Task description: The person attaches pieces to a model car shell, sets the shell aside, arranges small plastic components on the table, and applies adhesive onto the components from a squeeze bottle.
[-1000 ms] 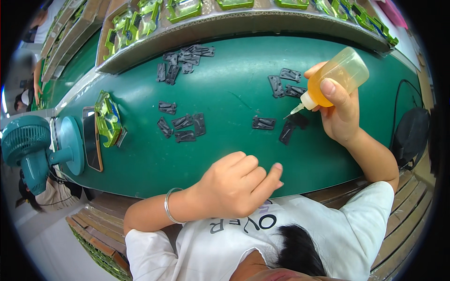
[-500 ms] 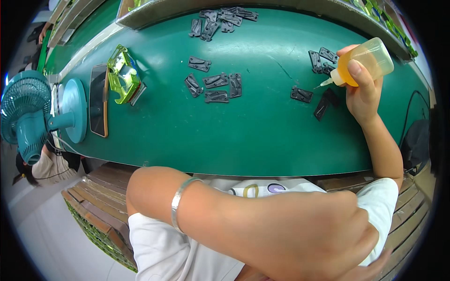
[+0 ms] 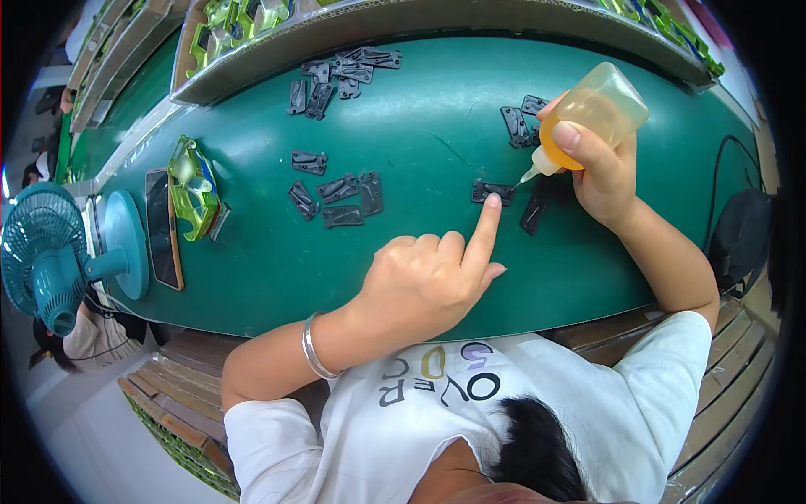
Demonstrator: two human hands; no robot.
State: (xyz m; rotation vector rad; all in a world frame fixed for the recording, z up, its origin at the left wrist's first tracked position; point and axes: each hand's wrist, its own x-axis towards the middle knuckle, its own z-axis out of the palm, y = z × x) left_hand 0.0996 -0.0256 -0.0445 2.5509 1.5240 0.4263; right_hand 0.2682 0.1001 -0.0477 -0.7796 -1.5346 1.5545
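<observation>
My right hand is wrapped round a translucent squeeze bottle holding yellow-orange liquid. The bottle is tilted, and its thin nozzle tip points down at the right end of a flat black plastic part. On that same part rests the index fingertip of my left hand. That finger is stretched out, the thumb stands apart and the other fingers are curled, with nothing held. Just right of the part lies another black piece, close under the bottle. More black parts lie behind, partly hidden by my right hand.
Several black parts lie left of centre on the green table, with a pile farther back. At left are a green plastic frame, a phone and a teal fan. A cardboard-edged tray borders the back.
My left hand has come up from my lap onto the table, and its index finger now touches the black part. The bottle's tip is now at that part's end. The view has shifted.
</observation>
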